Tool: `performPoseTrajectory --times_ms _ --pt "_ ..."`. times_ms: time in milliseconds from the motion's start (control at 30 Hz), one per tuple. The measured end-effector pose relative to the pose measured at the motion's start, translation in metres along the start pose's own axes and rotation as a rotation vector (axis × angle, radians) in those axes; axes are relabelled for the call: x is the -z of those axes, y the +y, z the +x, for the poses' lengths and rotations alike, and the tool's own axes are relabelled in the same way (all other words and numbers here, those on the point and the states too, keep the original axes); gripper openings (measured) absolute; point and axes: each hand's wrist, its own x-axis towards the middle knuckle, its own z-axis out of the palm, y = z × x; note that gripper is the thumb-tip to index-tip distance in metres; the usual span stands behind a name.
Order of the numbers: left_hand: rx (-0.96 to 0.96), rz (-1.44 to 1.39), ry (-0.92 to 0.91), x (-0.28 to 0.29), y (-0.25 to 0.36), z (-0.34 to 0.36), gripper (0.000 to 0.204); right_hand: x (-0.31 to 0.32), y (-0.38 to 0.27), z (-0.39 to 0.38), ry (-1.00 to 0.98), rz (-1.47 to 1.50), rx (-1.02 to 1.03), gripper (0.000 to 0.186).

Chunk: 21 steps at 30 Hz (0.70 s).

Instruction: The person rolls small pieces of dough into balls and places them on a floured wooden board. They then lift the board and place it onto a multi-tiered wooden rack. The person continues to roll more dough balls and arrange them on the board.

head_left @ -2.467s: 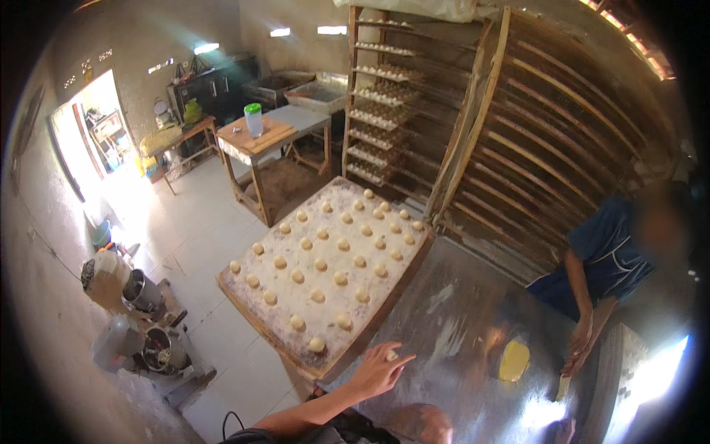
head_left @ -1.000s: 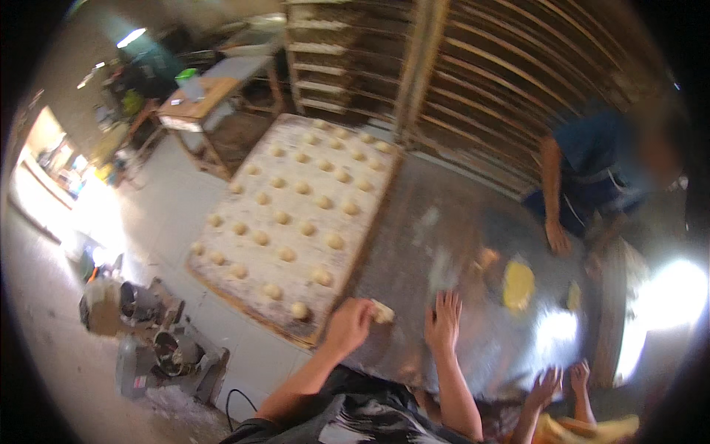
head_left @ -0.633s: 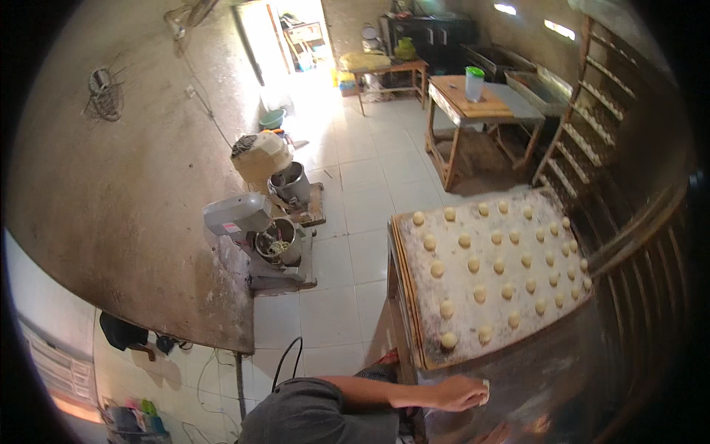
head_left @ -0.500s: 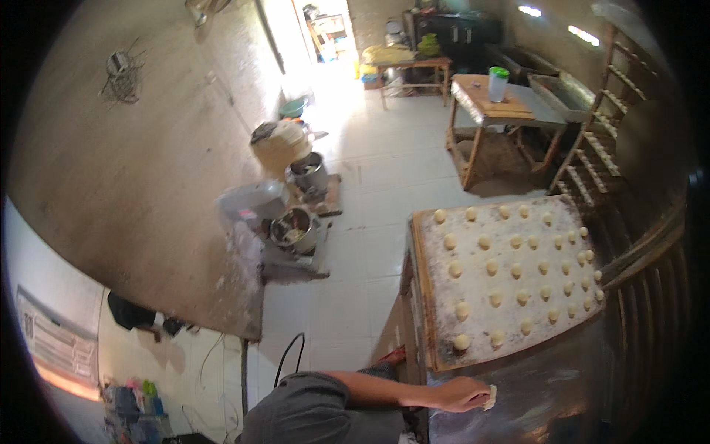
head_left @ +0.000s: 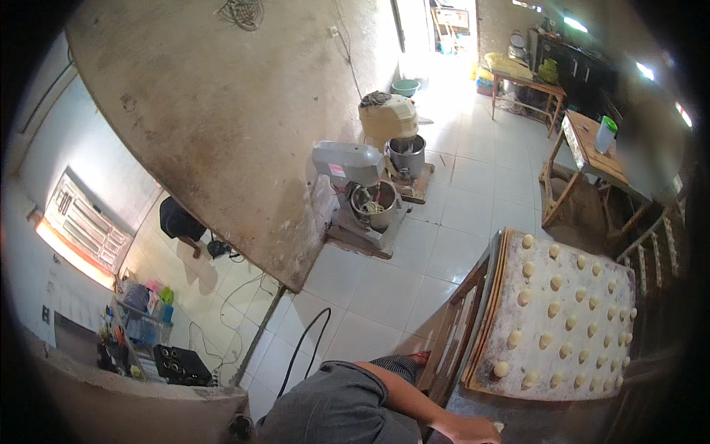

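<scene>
At the lower edge, my left hand (head_left: 472,429) reaches in from a grey sleeve, its fingers closed. A small pale piece of dough (head_left: 498,427) shows at the fingertips; the rest of it is hidden. The hand is over the dark, shiny tabletop (head_left: 473,403), at the near side of a floured tray (head_left: 534,320). Several round dough balls (head_left: 556,283) sit in rows on that tray, spaced apart. The tray lies on top of a stack of similar ones. My right hand is out of the picture.
Two floor mixers, one grey (head_left: 347,164) and one cream (head_left: 388,120), stand along the wall. A wooden table (head_left: 584,140) holds a green-lidded jug (head_left: 606,135). Slatted racks (head_left: 665,244) rise at right. A black cable (head_left: 305,337) loops beside me. Beyond the wall, a person (head_left: 180,222) bends down.
My view has turned left, so the tray and mixers appear farther right and more of the adjoining room shows. My left hand now sits lower in the picture, still with the dough.
</scene>
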Motion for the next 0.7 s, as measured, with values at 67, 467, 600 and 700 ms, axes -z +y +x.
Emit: performPoseTrajectory --times_ms 67,467,600,700 --pt "0.018 -0.015 -0.014 0.005 -0.001 0.002 0.021 0.000 0.002 -0.006 0.023 0.009 -0.031 0.050" --pt "0.291 -0.007 -0.041 0.085 0.027 -0.003 0.016 0.034 0.123 -0.052 0.214 -0.267 -0.620 0.055" --pt "0.468 0.050 -0.188 0.104 0.035 0.012 0.022 0.046 0.096 -0.036 0.387 -0.266 -0.601 0.058" --pt "0.399 0.075 -0.227 0.110 0.032 0.024 0.022 0.069 0.109 -0.077 0.705 0.024 -0.677 0.052"
